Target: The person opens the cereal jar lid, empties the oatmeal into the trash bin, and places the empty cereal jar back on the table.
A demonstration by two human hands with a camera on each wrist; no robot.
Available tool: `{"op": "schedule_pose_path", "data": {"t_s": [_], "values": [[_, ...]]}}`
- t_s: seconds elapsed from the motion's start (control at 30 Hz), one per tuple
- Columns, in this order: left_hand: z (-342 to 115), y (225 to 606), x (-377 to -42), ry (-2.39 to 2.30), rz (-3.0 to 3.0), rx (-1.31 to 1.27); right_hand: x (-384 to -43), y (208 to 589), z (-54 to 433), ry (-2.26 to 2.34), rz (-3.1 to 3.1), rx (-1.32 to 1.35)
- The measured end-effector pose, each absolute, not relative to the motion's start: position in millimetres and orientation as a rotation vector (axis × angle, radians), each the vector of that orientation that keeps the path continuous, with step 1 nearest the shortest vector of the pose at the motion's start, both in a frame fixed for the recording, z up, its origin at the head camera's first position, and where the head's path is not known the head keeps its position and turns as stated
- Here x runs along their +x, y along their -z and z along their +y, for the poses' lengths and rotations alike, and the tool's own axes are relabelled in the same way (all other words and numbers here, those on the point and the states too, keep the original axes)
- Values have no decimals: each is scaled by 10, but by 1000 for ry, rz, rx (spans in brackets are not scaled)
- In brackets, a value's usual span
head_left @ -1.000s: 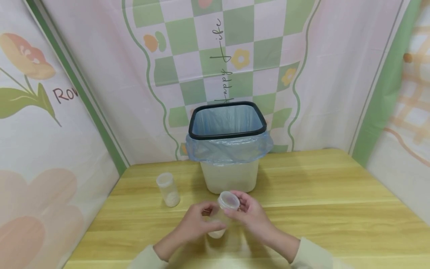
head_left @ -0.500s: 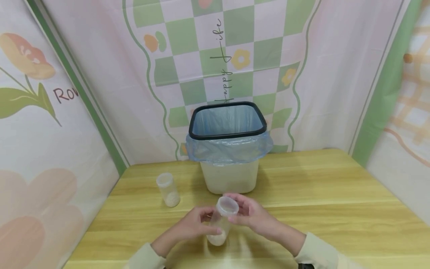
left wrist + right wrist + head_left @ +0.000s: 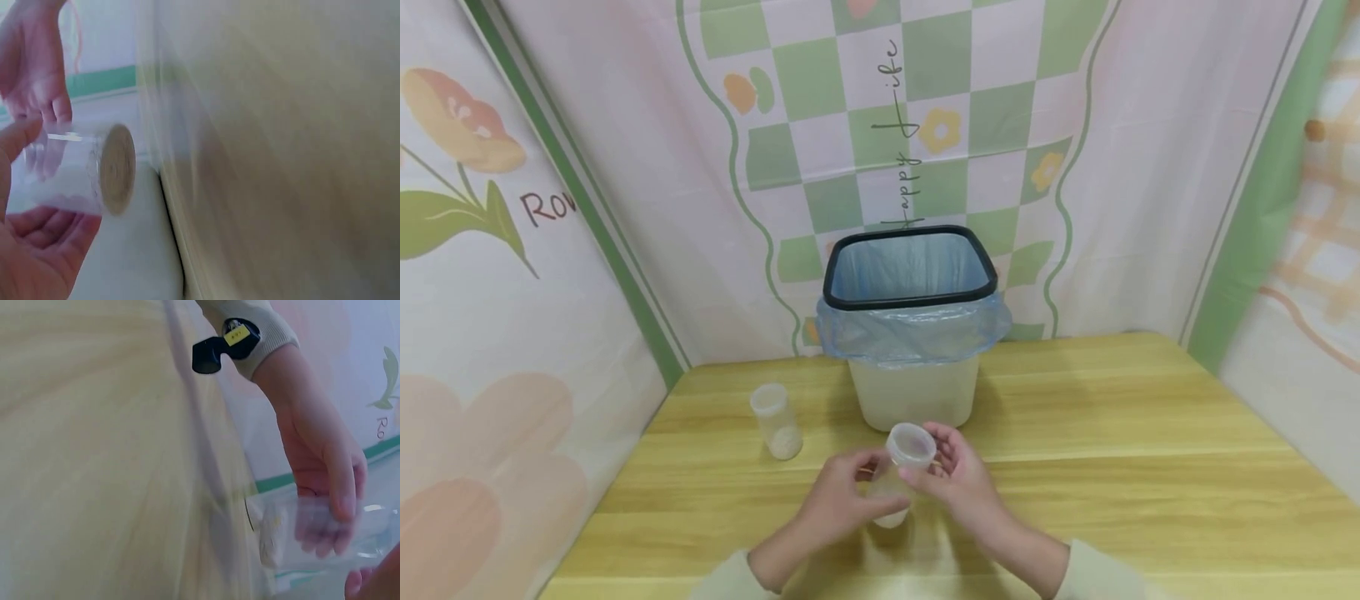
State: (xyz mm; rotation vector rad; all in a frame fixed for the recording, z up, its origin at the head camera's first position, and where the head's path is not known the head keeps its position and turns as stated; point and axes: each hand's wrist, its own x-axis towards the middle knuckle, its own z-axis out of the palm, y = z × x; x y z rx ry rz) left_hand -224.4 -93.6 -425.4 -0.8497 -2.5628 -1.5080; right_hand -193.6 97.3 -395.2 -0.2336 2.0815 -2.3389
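A clear plastic jar [image 3: 891,483] with a translucent round lid [image 3: 912,444] is held between both hands, slightly tilted. Pale, whitish contents lie at its bottom. My left hand [image 3: 842,496] grips the jar's body, thumb on the near side and fingers behind. With thumb and fingers, my right hand [image 3: 962,483] holds the lid's edge. In the left wrist view the jar's base [image 3: 117,169] hangs apart from the table. A second similar jar [image 3: 777,423] stands upright at the left, also with pale contents. The right wrist view shows only part of the right hand [image 3: 378,581].
Behind the hands stands a white bin [image 3: 916,396] with a black rim [image 3: 910,303] and a blue plastic liner [image 3: 917,333]. The wooden table [image 3: 1112,467] runs back to a patterned curtain [image 3: 1007,100]. More printed cloth [image 3: 617,350] borders the left side.
The jar and both hands dipped toward the person half a second ago and are now higher again. My right fingers have come closer round the lid. The other jar and the bin stay put.
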Motion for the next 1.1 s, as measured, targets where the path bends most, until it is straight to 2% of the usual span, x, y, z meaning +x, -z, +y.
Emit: {"op": "schedule_pose_path", "data": {"t_s": [0.23,0.47,0.63,0.9,1.1], "values": [[-843,4232,-2148,1266,-2593,-712,-1893,3947,875,2419,2080,-141],[-840,4227,-2137,1213,-2590,-734,-1897,3948,894,2390,2099,-172],[-887,4207,-2157,1398,-2578,-812,-1969,3955,994,2298,2096,-326],[-993,4168,-2235,1623,-2591,-996,-2104,3948,1210,2103,2008,-751],[-1077,4173,-2272,1679,-2653,-1104,-2144,3960,1298,2029,1874,-886]]}}
